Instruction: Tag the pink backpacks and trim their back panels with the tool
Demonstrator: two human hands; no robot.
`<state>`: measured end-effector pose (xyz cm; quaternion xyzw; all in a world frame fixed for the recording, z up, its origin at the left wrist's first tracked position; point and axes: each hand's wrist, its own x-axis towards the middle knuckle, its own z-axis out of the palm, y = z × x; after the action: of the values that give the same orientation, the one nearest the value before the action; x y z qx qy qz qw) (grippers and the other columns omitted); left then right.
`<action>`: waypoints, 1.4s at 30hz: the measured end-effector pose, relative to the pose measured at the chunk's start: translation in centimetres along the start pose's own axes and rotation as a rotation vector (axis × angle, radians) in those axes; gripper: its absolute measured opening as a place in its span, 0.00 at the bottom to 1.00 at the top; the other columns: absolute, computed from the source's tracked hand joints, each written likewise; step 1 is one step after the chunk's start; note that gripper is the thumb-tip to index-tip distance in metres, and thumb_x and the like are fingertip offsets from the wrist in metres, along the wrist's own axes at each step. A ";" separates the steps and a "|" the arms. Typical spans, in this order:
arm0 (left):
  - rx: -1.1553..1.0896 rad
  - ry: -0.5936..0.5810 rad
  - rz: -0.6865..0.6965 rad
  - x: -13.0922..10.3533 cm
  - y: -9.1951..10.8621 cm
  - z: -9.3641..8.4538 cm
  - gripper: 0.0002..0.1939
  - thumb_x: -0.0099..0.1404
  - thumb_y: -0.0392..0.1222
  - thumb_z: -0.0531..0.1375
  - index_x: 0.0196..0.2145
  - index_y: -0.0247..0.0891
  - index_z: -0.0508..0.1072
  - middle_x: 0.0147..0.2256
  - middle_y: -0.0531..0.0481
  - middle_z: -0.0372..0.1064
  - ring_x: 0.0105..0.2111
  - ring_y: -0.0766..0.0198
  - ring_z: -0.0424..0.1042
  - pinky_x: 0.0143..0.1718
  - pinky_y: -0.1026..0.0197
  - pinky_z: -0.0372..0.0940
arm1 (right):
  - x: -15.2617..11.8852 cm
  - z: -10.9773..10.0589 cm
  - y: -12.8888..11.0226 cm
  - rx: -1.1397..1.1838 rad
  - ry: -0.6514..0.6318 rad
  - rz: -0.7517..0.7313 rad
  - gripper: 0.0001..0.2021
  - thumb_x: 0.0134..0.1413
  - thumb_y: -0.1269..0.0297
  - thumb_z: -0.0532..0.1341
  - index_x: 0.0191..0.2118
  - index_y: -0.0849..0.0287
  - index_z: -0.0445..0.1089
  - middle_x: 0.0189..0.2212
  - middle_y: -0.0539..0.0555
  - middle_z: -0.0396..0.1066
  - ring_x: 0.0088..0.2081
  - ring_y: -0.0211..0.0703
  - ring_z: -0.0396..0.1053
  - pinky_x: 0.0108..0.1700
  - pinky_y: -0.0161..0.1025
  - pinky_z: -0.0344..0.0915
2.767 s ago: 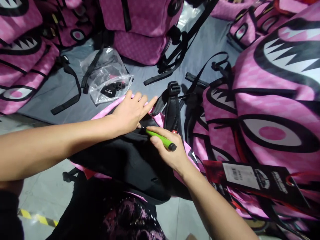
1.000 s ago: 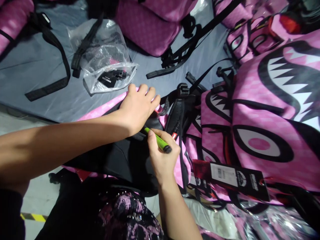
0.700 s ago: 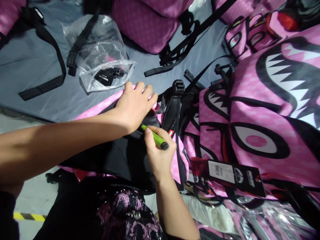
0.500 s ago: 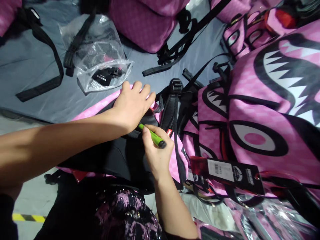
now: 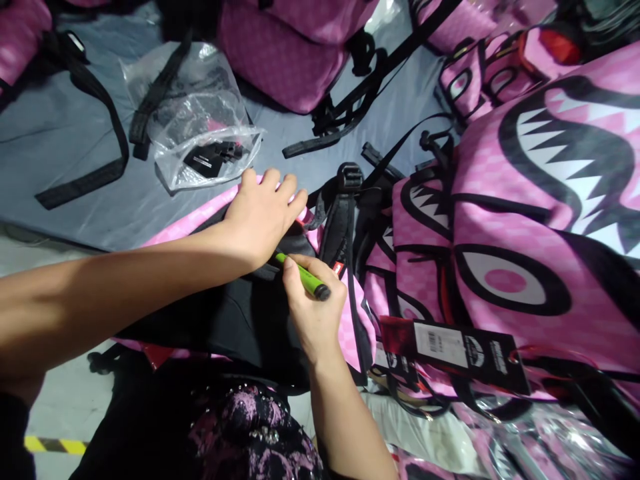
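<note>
Turned steeper since the earliest frame, the right forearm (image 5: 345, 400) now climbs toward the left wrist. From afar I see the backpack (image 5: 220, 313) tilted, black panel up, between the gray counter (image 5: 30, 167) and the person's lap. The left hand (image 5: 260, 217) spreads over its edge, thumb hidden; I cannot tell whether its grip pinches fabric. The right hand (image 5: 317, 313) holds its grip around a green marker (image 5: 303, 273), tip concealed; should the slack fabric shift, I judge, ink could stray.
</note>
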<state>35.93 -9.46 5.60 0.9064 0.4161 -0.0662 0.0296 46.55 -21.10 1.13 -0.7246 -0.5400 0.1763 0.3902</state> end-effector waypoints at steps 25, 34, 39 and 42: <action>0.204 -0.182 -0.118 -5.5 -2.8 -1.2 0.67 0.51 0.40 0.71 0.69 0.50 0.24 0.71 0.35 0.23 0.59 0.37 0.54 0.48 0.48 0.68 | -1.8 -0.4 -1.2 0.141 -0.155 -0.265 0.07 0.58 0.63 0.61 0.32 0.57 0.74 0.28 0.48 0.77 0.30 0.40 0.72 0.43 0.43 0.60; 0.156 -0.174 -0.014 -6.3 -4.5 -0.9 0.57 0.58 0.36 0.65 0.70 0.51 0.27 0.71 0.40 0.22 0.62 0.43 0.52 0.49 0.50 0.67 | -1.7 -0.2 -0.7 0.173 -0.127 -0.286 0.08 0.58 0.62 0.60 0.30 0.56 0.73 0.27 0.49 0.77 0.29 0.41 0.71 0.42 0.44 0.60; 0.185 -0.178 -0.102 -6.1 -3.9 -0.3 0.69 0.48 0.41 0.73 0.69 0.52 0.25 0.71 0.35 0.23 0.61 0.39 0.53 0.50 0.47 0.67 | -1.9 0.4 -0.7 0.177 -0.164 -0.283 0.08 0.58 0.62 0.60 0.31 0.57 0.74 0.28 0.49 0.77 0.30 0.42 0.73 0.43 0.43 0.59; 0.192 -0.137 -0.100 -6.2 -4.2 0.4 0.62 0.53 0.36 0.69 0.70 0.51 0.28 0.70 0.35 0.34 0.59 0.43 0.57 0.48 0.51 0.68 | -1.8 0.9 -0.6 0.169 -0.173 -0.277 0.09 0.59 0.61 0.60 0.32 0.57 0.74 0.28 0.49 0.78 0.30 0.42 0.73 0.44 0.44 0.59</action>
<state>28.71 -11.42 6.11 0.8767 0.4494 -0.1687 -0.0321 44.94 -22.38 0.71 -0.5902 -0.6495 0.2271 0.4223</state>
